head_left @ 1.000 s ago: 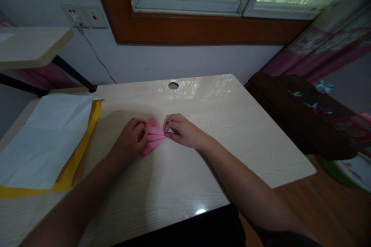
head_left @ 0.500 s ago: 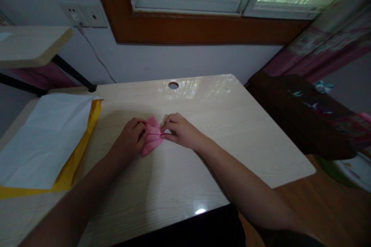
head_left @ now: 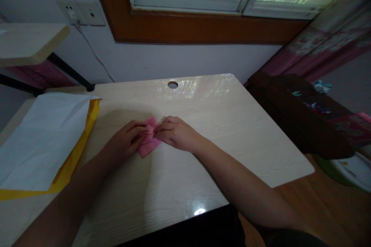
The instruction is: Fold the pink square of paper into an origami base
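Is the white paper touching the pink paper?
Apart. The head view shows bare desk between the white paper and the pink paper.

Both hands cover most of the small pink folded paper (head_left: 147, 147), so its creases can't be read. The white sheet (head_left: 40, 139) and yellow sheet (head_left: 68, 168) under it run off the left edge.

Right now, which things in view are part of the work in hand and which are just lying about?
In hand:
- pink folded paper, on the desk
- left hand, fingers on its left side
- right hand, fingertips on its right side

Lying about:
- white sheet
- yellow sheet beneath it
- wall socket with cable
- side shelf
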Available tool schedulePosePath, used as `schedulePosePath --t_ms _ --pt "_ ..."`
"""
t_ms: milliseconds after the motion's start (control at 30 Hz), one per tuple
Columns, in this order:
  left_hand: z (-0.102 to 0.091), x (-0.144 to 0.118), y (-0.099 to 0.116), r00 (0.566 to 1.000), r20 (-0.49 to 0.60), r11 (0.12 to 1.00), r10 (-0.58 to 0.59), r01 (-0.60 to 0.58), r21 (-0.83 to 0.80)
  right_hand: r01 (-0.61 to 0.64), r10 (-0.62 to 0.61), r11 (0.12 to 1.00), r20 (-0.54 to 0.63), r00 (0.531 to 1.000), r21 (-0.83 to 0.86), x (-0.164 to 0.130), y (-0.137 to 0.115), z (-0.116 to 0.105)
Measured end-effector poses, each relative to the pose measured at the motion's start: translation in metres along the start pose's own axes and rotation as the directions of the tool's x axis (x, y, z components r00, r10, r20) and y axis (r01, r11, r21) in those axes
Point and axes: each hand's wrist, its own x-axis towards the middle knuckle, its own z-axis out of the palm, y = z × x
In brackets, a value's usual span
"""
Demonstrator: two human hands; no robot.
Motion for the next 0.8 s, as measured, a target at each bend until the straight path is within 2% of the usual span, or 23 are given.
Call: schedulePosePath --t_ms 133,233,400,600,800 --pt "-0.008 -0.007 -0.014 0.988 0.066 0.989 0.143 -0.144 0.015 -0.037 0.038 0.999 0.009 0.999 -0.030 -0.003 0.000 -0.001" --pt "-0.007 -0.011 -0.023 0.976 0.116 0.976 0.186 -0.197 0.090 -0.071 0.071 0.997 0.005 0.997 -0.044 -0.005 0.002 -0.001" --pt "0.001 -0.011 -0.029 0.983 0.094 0.965 0.159 -0.175 0.194 -0.110 0.109 0.993 -0.018 0.994 -0.047 -0.006 0.005 0.000" --pt "0.004 -0.009 -0.032 0.992 0.089 0.942 0.085 -0.109 0.317 -0.107 0.101 0.990 -0.063 0.993 -0.095 -0.007 0.006 0.003" --pt "0.004 -0.007 -0.028 0.998 0.062 0.913 0.026 -0.049 0.406 -0.082 0.076 0.990 -0.055 0.996 -0.115 -0.006 0.002 0.001"
